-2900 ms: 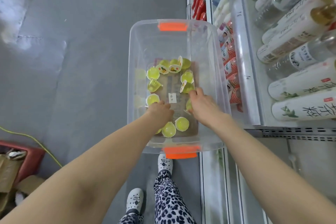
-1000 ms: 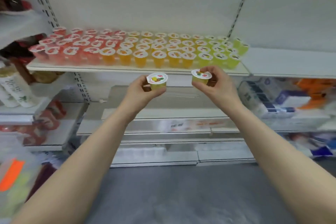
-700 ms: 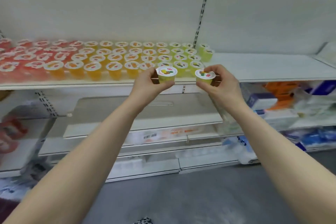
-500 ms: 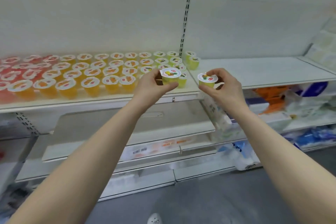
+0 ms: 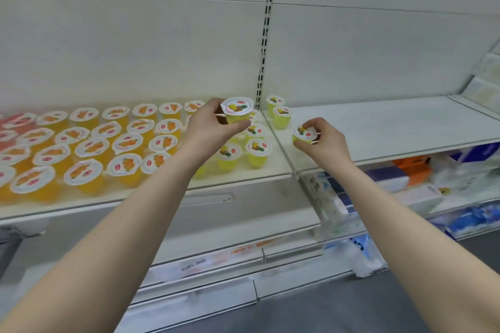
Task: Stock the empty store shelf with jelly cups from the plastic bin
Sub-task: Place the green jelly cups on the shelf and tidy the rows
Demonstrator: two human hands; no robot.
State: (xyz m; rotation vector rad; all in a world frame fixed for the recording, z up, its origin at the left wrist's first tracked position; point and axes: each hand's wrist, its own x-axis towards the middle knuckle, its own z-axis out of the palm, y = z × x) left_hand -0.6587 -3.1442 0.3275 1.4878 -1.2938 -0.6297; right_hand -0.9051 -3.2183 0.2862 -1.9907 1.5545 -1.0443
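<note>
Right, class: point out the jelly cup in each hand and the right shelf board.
Left jelly cup (image 5: 237,107), head view: printed lid.
Right jelly cup (image 5: 303,132), head view: printed lid.
Right shelf board (image 5: 392,127), head view: bare top surface.

Outstretched arms, left grip (image 5: 208,130) and right grip (image 5: 324,143) pinching.

Right shelf section (image 5: 392,127) open past 2 yellow cups (image 5: 281,117); orange cups (image 5: 108,143) crowd the left

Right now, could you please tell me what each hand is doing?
Left hand: closed around a yellow jelly cup, held above the stocked shelf.
Right hand: closed around another yellow jelly cup, low over the right shelf.
</note>
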